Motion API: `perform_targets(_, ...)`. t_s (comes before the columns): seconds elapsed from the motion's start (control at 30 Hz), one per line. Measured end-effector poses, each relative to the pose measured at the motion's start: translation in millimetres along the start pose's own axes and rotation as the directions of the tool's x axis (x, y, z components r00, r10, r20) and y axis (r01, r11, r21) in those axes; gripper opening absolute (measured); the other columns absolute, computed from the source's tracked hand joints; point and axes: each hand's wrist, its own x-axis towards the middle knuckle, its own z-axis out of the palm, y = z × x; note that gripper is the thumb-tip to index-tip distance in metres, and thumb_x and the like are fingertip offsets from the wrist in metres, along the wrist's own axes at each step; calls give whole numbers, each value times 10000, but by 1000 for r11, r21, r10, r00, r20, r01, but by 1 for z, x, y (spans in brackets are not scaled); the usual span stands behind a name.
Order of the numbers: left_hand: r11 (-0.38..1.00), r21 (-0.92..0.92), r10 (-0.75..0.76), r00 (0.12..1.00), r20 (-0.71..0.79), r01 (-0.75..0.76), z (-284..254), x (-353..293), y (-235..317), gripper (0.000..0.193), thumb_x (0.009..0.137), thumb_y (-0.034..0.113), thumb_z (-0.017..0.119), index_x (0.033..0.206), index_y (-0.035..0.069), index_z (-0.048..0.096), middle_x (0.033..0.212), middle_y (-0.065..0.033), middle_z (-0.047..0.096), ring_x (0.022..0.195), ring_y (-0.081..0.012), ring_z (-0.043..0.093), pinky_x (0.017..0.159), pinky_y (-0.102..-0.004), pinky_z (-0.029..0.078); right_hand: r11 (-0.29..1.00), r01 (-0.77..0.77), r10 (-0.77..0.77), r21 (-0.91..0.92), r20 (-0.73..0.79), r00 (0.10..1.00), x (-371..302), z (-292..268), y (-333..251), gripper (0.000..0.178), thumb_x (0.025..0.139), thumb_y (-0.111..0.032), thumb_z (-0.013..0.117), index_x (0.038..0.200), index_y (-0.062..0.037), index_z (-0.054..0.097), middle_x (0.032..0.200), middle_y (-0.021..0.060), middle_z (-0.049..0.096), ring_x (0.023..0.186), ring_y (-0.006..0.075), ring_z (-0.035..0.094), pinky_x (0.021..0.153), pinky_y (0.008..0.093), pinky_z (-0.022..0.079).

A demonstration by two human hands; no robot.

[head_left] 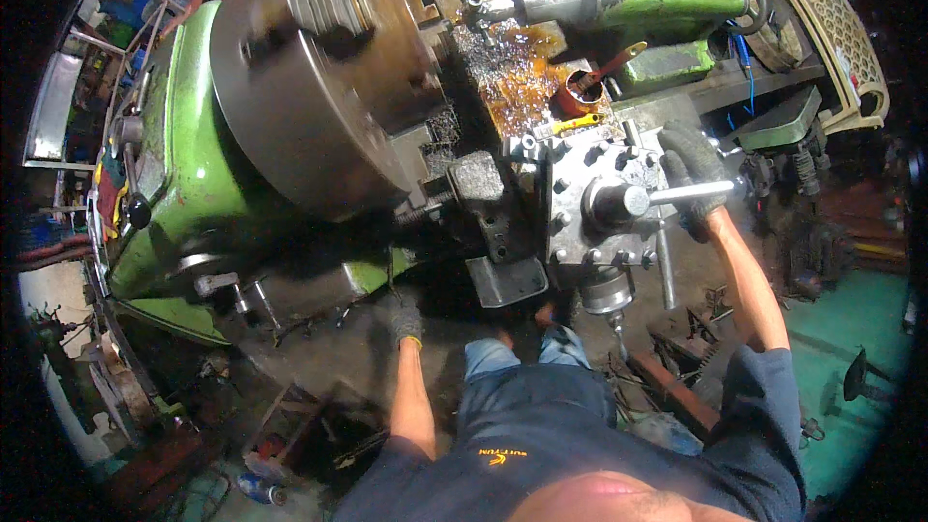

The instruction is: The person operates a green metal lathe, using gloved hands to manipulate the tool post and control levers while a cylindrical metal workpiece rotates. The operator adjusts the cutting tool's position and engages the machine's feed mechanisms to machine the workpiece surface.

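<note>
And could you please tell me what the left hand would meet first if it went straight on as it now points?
The left hand would probably meet the thin rod just ahead of it first; depth is unclear, so it may already be touching it.

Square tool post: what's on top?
Edge bolts, a round central hub and its lever, which crosses in front of the gloved right hand. The face under the hub is covered.
</note>
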Motion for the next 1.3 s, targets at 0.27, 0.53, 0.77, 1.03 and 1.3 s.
perform_targets(0.27,719,-250,-549,751,367,648,10,-41,20,494,923,350,609,1225,-41,615,1090,-322,676,1014,-497,644,875,-554,500,999,-42,42,-14,-11,999,-3,5,-3,302,945,-184,666,1218,-60,696,1331,177,653,1280,349,588,1103,443,439)
perform_targets(0.53,476,-213,-680,510,526,853,59,-33,7,254,912,246,626,1044,30,606,919,-185,651,828,-354,622,773,-480,517,997,-71,71,-27,19,997,-2,3,3,302,953,-169,675,1237,-69,699,1347,163,651,1307,338,574,1127,436,423)
perform_targets(0.77,630,-249,-552,649,524,736,34,-31,37,524,915,361,625,1328,51,534,1186,-243,660,1046,-407,630,900,-493,491,998,-63,63,-19,-9,998,-3,5,-5,301,962,-190,661,1234,-64,693,1338,174,647,1283,353,584,1106,458,433)
perform_targets(1.03,877,94,-467,786,405,472,0,-53,50,752,870,429,660,1495,66,454,1374,-296,584,1278,-438,571,1036,-514,472,999,32,-33,-27,-42,999,4,4,-5,308,917,-182,671,1201,-64,695,1312,186,650,1261,373,588,1079,464,452)
perform_targets(1.3,904,-105,-369,879,301,415,-72,-57,134,610,867,280,696,1399,41,519,1076,-237,697,949,-393,685,836,-479,542,998,48,-50,-35,-57,997,-8,14,27,343,856,-180,707,1182,-75,714,1302,165,666,1265,339,598,1091,446,457)
